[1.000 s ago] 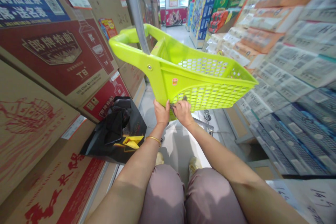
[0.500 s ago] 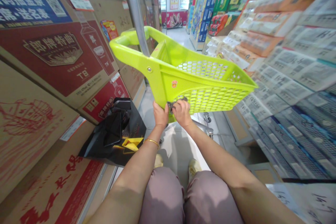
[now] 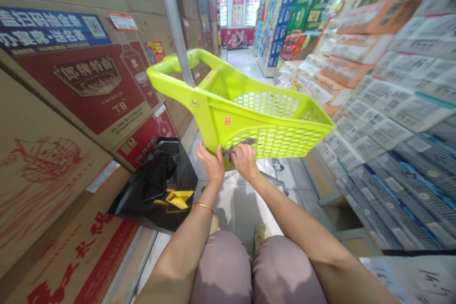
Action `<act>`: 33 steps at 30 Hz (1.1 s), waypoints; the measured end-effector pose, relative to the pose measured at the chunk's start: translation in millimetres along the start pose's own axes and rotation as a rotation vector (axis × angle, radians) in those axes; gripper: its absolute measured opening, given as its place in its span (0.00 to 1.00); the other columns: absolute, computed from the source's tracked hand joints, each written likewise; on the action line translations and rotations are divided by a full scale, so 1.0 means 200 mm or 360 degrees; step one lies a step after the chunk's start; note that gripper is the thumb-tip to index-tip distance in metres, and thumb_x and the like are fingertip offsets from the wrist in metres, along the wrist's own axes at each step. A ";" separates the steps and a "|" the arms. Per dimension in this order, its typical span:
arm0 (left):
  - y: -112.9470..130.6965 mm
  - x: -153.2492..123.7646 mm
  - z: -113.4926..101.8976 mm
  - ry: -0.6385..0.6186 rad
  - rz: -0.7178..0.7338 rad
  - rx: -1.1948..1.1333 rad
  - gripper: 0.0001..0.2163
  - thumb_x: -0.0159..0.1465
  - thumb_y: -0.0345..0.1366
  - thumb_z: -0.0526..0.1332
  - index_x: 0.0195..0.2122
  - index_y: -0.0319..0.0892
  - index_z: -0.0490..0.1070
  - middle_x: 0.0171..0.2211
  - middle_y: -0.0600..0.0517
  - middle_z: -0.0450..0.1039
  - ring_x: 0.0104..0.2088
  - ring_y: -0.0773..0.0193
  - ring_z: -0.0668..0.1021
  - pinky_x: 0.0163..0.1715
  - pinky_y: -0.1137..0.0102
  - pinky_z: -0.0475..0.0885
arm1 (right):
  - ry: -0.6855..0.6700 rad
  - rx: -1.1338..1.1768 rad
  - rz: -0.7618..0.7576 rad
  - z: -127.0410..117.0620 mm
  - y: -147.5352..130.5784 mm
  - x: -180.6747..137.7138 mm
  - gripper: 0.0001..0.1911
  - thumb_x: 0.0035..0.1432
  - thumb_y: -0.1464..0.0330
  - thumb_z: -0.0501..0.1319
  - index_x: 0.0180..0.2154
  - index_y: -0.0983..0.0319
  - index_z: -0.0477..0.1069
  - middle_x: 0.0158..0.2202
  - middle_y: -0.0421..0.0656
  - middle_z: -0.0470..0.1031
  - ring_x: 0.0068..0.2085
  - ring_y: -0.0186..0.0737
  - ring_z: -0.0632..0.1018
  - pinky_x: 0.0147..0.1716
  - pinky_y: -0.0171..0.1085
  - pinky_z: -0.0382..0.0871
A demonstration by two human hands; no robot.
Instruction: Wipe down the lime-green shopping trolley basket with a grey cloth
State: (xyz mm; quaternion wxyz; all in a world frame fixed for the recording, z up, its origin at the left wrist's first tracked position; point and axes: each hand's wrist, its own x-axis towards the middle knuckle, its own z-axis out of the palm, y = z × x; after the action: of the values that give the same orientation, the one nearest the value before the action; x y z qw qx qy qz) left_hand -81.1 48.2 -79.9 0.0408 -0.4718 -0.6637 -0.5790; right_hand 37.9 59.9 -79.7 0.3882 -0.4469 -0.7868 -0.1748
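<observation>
A lime-green plastic shopping basket [image 3: 270, 118] on a wheeled frame stands tilted in the aisle ahead of me. My left hand [image 3: 211, 163] rests against its near lower corner, fingers and thumb spread on the plastic. My right hand [image 3: 245, 159] is closed on a small dark grey cloth [image 3: 235, 148] and presses it to the perforated side wall. Both forearms reach forward over my knees. A gold bangle [image 3: 204, 206] is on my left wrist.
Stacked cardboard cartons [image 3: 71, 104] line the left side. A black bag with a yellow item [image 3: 162, 183] lies on the lower left shelf. Packaged goods [image 3: 392, 104] fill the right shelves. A metal pole [image 3: 174, 23] rises behind the basket handle. Cart wheels [image 3: 280, 175] stand on the floor.
The view has tilted up a little, so the basket sits lower in frame. My right hand with the cloth shifted slightly along the basket's side; my left hand's fingers have spread more.
</observation>
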 end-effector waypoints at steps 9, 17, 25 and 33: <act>0.11 -0.07 0.01 -0.0471 0.0667 0.0161 0.07 0.63 0.34 0.51 0.39 0.39 0.66 0.37 0.44 0.69 0.41 0.58 0.71 0.44 0.61 0.66 | 0.0135 0.0025 0.0182 -0.06 0.05 -0.02 0.09 0.60 0.67 0.51 0.37 0.63 0.68 0.40 0.48 0.69 0.43 0.43 0.64 0.42 0.41 0.56; 0.17 -0.11 0.04 -0.0420 0.0664 0.0352 0.10 0.63 0.32 0.51 0.44 0.38 0.63 0.42 0.43 0.68 0.44 0.57 0.69 0.43 0.63 0.66 | 0.0266 -0.0006 0.0174 -0.11 0.10 0.00 0.08 0.60 0.66 0.52 0.36 0.62 0.67 0.38 0.47 0.69 0.42 0.43 0.65 0.43 0.41 0.56; 0.20 -0.11 0.04 -0.0477 0.0701 0.0589 0.10 0.63 0.34 0.51 0.42 0.37 0.66 0.44 0.39 0.67 0.43 0.54 0.70 0.41 0.61 0.66 | 0.0426 -0.0010 0.0208 -0.19 0.10 0.06 0.08 0.60 0.66 0.52 0.36 0.63 0.67 0.38 0.47 0.70 0.41 0.41 0.65 0.42 0.40 0.56; 0.25 -0.11 0.06 -0.0543 0.0638 0.0765 0.13 0.65 0.38 0.48 0.40 0.38 0.70 0.43 0.40 0.68 0.40 0.54 0.70 0.38 0.62 0.65 | 0.0336 0.0024 0.0170 -0.15 0.07 0.05 0.09 0.60 0.66 0.51 0.35 0.62 0.68 0.38 0.47 0.70 0.42 0.42 0.65 0.42 0.41 0.55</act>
State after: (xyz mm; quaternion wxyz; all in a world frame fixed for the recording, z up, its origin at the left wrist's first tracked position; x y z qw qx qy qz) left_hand -30.3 39.7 -60.2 0.1519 -0.6595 -0.6724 -0.2997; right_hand 60.8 55.4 -54.5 0.4811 -0.4644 -0.7178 -0.1939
